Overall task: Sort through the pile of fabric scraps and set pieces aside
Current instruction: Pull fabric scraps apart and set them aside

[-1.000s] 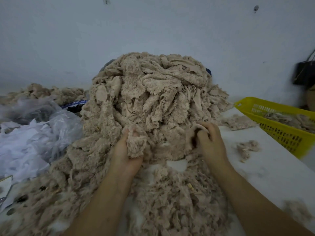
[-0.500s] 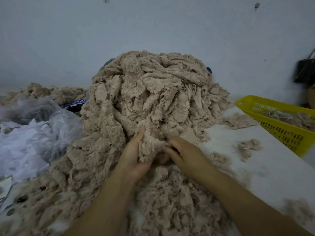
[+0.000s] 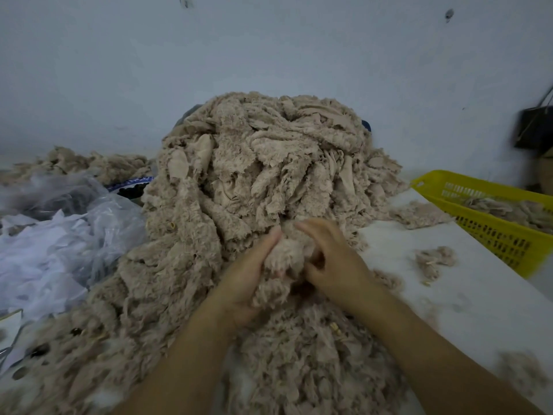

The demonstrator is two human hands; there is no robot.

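Pale wall backs our white desk, where one big pile of beige fabric scraps heaps up at centre, its strips running mostly from top down toward us. At its near foot our two hands meet: left hand fingers wrap one scrap clump, long axis upright, and right hand fingers, curled, pinch its side. One yellow basket stands at right, one loose tuft near it.

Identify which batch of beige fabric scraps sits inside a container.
The scraps in the yellow plastic basket at far right; the others lie loose on the white table.
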